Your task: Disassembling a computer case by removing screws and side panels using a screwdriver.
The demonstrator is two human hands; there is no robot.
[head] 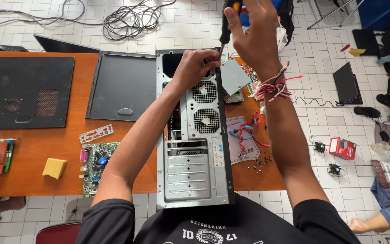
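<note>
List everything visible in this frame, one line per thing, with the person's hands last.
computer case: 1, grey metal, upright at the table's near edge
side panels: 2, black, flat on the table, left
motherboard: 1, green, left of the case
yellow sponge: 1, table, left
card with heatsink: 1, orange, far left
screws: several, dark, right of the case
table: 1, orange-brown
cables: coil, dark, on the floor beyond
red box: 1, floor, right
screwdriver: 1, black and yellow, in the right hand
left hand: on the case's top
right hand: gripping the screwdriver
</note>
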